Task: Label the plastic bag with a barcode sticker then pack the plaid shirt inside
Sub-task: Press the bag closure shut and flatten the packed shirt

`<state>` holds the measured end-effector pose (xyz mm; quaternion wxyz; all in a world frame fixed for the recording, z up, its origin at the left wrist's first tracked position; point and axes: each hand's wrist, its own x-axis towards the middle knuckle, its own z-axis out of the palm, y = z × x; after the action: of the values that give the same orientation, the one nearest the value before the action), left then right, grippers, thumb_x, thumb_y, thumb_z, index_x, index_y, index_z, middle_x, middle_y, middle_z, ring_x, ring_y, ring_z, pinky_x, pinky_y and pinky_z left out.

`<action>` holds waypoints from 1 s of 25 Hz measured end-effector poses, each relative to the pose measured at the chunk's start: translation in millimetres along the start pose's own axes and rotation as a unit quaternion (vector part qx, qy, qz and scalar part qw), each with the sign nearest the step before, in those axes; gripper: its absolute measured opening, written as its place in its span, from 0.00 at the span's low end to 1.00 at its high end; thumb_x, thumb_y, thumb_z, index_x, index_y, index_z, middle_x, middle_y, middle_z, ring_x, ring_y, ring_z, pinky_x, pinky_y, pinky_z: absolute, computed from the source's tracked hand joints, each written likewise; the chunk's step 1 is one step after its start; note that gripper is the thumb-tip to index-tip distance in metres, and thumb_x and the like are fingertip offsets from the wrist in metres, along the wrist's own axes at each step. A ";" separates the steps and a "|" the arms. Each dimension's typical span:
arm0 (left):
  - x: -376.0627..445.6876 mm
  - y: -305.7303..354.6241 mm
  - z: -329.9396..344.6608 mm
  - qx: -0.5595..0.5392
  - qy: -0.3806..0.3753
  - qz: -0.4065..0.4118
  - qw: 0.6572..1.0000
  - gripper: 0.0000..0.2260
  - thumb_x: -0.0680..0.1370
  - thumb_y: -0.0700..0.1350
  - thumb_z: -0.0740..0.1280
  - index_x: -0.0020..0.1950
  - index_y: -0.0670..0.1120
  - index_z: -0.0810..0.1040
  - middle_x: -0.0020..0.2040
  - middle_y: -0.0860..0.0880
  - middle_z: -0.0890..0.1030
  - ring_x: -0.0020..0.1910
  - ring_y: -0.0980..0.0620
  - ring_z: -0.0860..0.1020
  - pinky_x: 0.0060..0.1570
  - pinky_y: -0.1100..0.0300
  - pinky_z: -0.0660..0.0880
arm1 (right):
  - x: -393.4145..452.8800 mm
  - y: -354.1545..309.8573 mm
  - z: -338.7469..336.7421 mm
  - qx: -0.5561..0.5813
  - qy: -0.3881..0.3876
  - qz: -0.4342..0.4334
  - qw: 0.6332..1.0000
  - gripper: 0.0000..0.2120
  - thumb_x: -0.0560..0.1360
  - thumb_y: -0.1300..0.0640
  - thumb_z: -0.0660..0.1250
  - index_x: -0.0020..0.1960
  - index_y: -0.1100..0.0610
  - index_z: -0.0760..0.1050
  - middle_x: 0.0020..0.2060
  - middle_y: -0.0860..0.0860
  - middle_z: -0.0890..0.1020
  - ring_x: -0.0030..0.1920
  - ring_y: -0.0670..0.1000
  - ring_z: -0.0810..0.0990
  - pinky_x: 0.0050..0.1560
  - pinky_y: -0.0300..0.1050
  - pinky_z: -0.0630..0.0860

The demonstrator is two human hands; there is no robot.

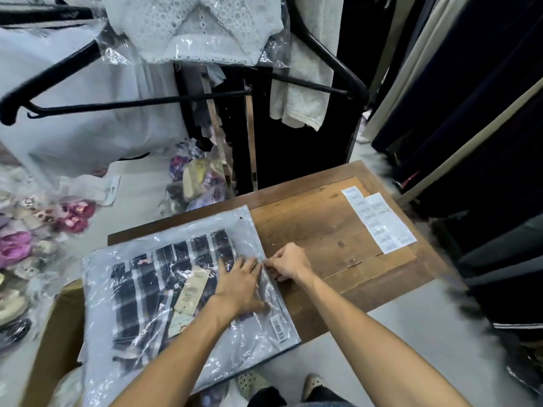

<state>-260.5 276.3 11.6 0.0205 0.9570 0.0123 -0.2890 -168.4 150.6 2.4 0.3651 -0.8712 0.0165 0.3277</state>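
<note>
sealing the bag's open edge, shirt and sticker already in place

the plaid shirt [164, 286] is seen lying flat inside the plastic bag [235, 230], which rests on the left part of the wooden tabletop [317, 230] and overhangs its near edge. a barcode sticker [278, 328] is already stuck on the bag's near right corner. the left hand [239, 289] is laid flat and spread on the film over the shirt, grasping nothing. the right hand [289, 264] is pinched on the bag's right edge, its grip closed on the film just beside the left fingertips. that edge runs away from the person toward the far side, so any closing stroke is judged to run along this line, the right hand being nearer to it. spare label sheets [379, 220] lie well apart on the far right. labelling and packing look done; closing of the edge seems to be left.
</note>
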 end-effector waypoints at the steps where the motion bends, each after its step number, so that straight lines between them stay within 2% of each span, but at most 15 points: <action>1: 0.6 3.1 -0.8 0.008 -0.014 -0.006 1.000 0.57 0.67 0.76 0.66 0.84 0.47 0.44 0.84 0.50 0.49 0.83 0.45 0.48 0.74 0.25 0.45 | -1.6 1.6 -0.3 -0.002 -0.002 -0.001 1.000 0.09 0.74 0.56 0.77 0.37 0.59 0.86 0.36 0.59 0.88 0.28 0.49 0.83 0.29 0.41 0.83; 3: 2.6 9.6 -0.9 0.024 -0.033 -0.020 0.999 0.62 0.65 0.76 0.69 0.84 0.46 0.41 0.85 0.50 0.47 0.83 0.44 0.47 0.72 0.22 0.46 | -6.2 8.0 1.0 -0.003 -0.004 -0.008 1.000 0.09 0.74 0.57 0.75 0.38 0.61 0.86 0.36 0.60 0.88 0.31 0.51 0.85 0.33 0.44 0.85; 5: 3.4 16.4 0.2 0.044 -0.048 -0.031 0.997 0.63 0.64 0.76 0.69 0.83 0.45 0.40 0.85 0.48 0.44 0.83 0.42 0.46 0.70 0.20 0.47 | -12.9 17.6 1.1 -0.010 -0.008 -0.023 1.000 0.10 0.74 0.58 0.74 0.33 0.57 0.84 0.35 0.58 0.88 0.32 0.51 0.86 0.35 0.46 0.86; 8: 1.8 23.8 1.2 0.077 -0.049 -0.042 0.995 0.63 0.65 0.77 0.68 0.83 0.42 0.40 0.84 0.46 0.42 0.83 0.39 0.45 0.69 0.19 0.48 | -24.7 34.7 -1.2 -0.031 -0.025 -0.032 0.999 0.14 0.73 0.58 0.75 0.29 0.53 0.82 0.26 0.51 0.85 0.26 0.47 0.84 0.31 0.43 0.84; 10: 1.2 25.4 0.2 0.079 -0.045 -0.050 0.995 0.64 0.64 0.77 0.68 0.83 0.43 0.41 0.84 0.46 0.44 0.83 0.39 0.46 0.69 0.19 0.50 | -31.8 44.7 -4.2 -0.039 -0.053 -0.027 0.997 0.12 0.73 0.58 0.76 0.31 0.53 0.83 0.24 0.48 0.83 0.24 0.44 0.82 0.28 0.40 0.82; 12: 1.2 24.8 -0.9 0.072 -0.037 -0.056 0.995 0.64 0.62 0.77 0.70 0.83 0.44 0.43 0.84 0.47 0.47 0.83 0.40 0.49 0.69 0.20 0.52 | -37.9 51.7 -7.3 -0.042 -0.080 -0.025 0.996 0.07 0.74 0.59 0.76 0.38 0.58 0.86 0.29 0.52 0.86 0.27 0.46 0.84 0.30 0.41 0.83; 14: 1.6 25.1 -2.4 0.071 -0.039 -0.059 0.995 0.64 0.62 0.77 0.70 0.84 0.44 0.44 0.84 0.48 0.49 0.82 0.41 0.49 0.69 0.19 0.53 | -44.3 57.1 -9.5 -0.050 -0.090 -0.034 0.994 0.06 0.75 0.60 0.76 0.43 0.63 0.87 0.35 0.57 0.88 0.29 0.48 0.84 0.32 0.42 0.85; 19: 0.3 30.1 -4.8 0.085 -0.047 -0.068 0.993 0.63 0.63 0.77 0.71 0.84 0.44 0.45 0.83 0.48 0.49 0.82 0.40 0.50 0.68 0.19 0.54 | -60.8 66.9 -11.8 -0.078 -0.102 -0.054 0.990 0.07 0.75 0.60 0.76 0.45 0.65 0.86 0.38 0.59 0.88 0.35 0.53 0.87 0.38 0.46 0.86; 22: -1.9 31.1 -5.9 0.095 -0.047 -0.067 0.992 0.63 0.63 0.77 0.70 0.83 0.44 0.45 0.83 0.47 0.49 0.82 0.40 0.50 0.67 0.19 0.58 | -67.9 72.2 -15.0 -0.118 -0.140 -0.062 0.981 0.08 0.77 0.60 0.75 0.47 0.66 0.86 0.41 0.59 0.89 0.32 0.51 0.85 0.37 0.43 0.85; 25: -2.2 30.2 -8.0 0.061 -0.054 -0.069 0.994 0.63 0.62 0.74 0.74 0.83 0.46 0.44 0.83 0.49 0.48 0.83 0.42 0.49 0.66 0.20 0.62 | -71.4 75.5 -19.3 -0.126 -0.165 -0.046 0.977 0.08 0.77 0.62 0.73 0.50 0.68 0.85 0.44 0.62 0.88 0.29 0.49 0.82 0.37 0.42 0.85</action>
<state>-256.9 246.5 20.5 -0.0571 0.9365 0.0597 -0.3408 -233.9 67.7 6.9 0.2646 -0.8438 -0.1259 0.4495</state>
